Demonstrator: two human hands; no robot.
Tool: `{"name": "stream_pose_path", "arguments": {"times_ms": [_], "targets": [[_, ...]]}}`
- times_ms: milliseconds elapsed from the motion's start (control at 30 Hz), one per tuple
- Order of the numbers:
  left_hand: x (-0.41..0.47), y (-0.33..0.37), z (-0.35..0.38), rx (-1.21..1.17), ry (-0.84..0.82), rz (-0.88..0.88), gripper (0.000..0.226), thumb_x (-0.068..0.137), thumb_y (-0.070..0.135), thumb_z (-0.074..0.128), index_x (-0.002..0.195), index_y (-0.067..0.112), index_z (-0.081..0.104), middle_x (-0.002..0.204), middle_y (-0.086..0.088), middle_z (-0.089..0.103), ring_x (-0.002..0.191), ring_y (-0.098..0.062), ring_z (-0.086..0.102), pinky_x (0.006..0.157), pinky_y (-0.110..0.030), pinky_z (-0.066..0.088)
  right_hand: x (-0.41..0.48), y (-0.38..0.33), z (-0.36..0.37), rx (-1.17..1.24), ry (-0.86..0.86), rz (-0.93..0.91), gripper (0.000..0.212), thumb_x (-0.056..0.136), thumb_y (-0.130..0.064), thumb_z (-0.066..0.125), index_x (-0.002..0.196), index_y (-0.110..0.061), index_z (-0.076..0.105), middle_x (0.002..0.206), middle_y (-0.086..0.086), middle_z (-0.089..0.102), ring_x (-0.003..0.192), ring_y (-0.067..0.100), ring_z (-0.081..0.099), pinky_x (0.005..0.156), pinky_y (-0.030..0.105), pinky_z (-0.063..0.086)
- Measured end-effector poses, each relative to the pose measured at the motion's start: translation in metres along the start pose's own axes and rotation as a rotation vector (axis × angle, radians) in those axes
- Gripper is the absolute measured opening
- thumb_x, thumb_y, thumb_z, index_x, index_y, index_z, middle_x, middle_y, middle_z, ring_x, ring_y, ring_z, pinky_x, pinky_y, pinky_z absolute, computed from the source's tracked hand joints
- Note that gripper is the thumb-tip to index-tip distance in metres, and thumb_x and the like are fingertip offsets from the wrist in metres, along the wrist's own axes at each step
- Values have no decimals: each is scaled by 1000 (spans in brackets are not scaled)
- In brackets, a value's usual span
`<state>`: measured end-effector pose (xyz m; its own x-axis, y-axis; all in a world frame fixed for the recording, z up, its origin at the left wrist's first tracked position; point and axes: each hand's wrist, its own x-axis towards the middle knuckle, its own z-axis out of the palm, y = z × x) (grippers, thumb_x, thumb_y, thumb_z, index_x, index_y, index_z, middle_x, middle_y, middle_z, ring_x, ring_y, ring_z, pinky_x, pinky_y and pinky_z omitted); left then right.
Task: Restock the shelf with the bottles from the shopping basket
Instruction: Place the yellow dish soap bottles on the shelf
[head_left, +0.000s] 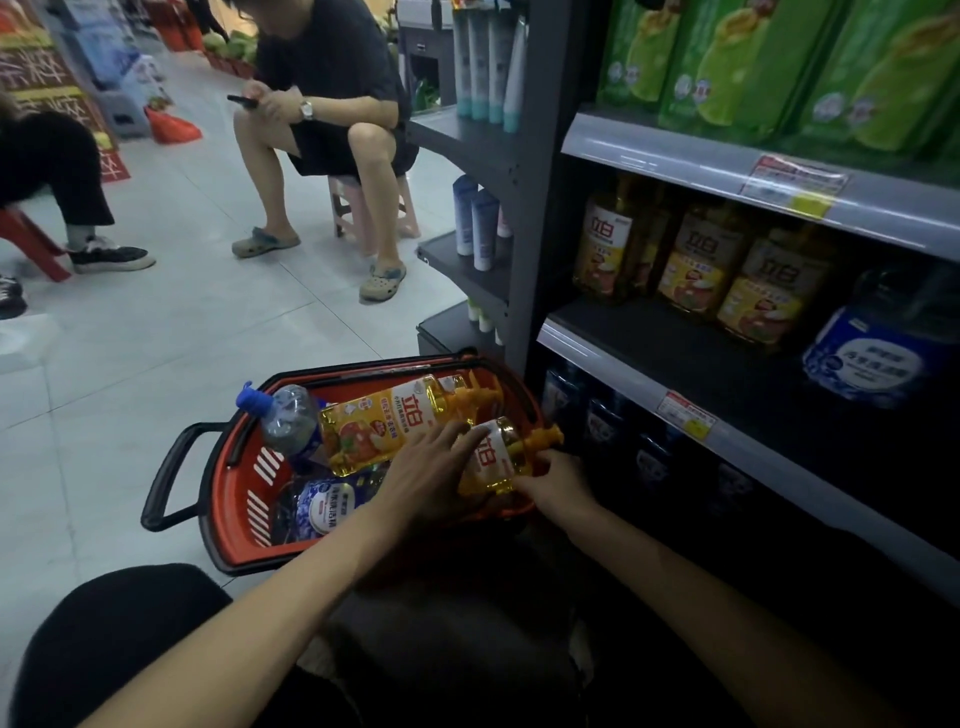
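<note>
Both hands are held close together at lower centre of the frame, over the right end of a red shopping basket (244, 499) that sits on the tiled floor (156, 338). A yellow bottle (498, 457) is gripped between them: the left hand (431, 478) is laid across its white label with the fingers spread, and the right hand (558, 480) is closed around its far side, just beneath the orange pump top. The bottle is tilted, with its pump pointing toward the shelf (675, 364) at the right.

Immediately to the left of the held bottle, a second yellow bottle (384, 421) is seen lying on its side in the basket, touching the left hand's fingertips. Large red characters reading 立白 are printed on both labels. A clear bottle with a blue cap (283, 415) is propped at the basket's left end, and a blue-and-white pouch (327, 506) is lying at the bottom; its writing is too small to be read.

On the middle shelf at the right of the frame, three more yellow bottles (691, 260) with the same 立白 mark are stood upright, with a blue-and-white pack (872, 358) beside them. Price tags (685, 415) are fixed to the shelf edges, their print unreadable.
</note>
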<state>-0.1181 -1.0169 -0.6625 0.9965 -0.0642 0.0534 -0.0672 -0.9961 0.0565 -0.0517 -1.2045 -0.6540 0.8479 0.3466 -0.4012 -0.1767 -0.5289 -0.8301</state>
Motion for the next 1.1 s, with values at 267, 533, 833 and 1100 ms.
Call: {"name": "stream_pose_path", "arguments": {"times_ms": [267,533,833,1100], "targets": [[60,11,-5,76,-290,-54,114,85,62,68,163,13,1,162,-12,31,149,-30,30,122,-45,23,14,0,6,37,11,95,41,95,-9,62,135,-12,58,130,10,62,111,22,61,98,38,54],[64,13,-16,-204,-214,-148,92,83,45,78,156,18,30,144,-4,50,133,-23,47,103,-36,43,5,2,-10,151,-82,65,55,92,5,58,141,-19,55,109,0,67,97,16,66,71,24,55],[52,5,-47,-730,104,-304,102,60,25,97,145,10,42,119,8,58,112,-15,57,86,-19,49,-1,-12,-16,229,-45,-215,85,83,-1,74,150,-38,37,137,-2,55,123,16,56,87,27,52],[56,44,-85,-997,402,-356,98,59,36,98,139,20,44,112,17,55,94,6,54,72,-8,43,-12,-31,-1,96,69,-309,62,82,-31,84,131,-38,47,114,-18,58,100,-2,57,64,3,41]]}}
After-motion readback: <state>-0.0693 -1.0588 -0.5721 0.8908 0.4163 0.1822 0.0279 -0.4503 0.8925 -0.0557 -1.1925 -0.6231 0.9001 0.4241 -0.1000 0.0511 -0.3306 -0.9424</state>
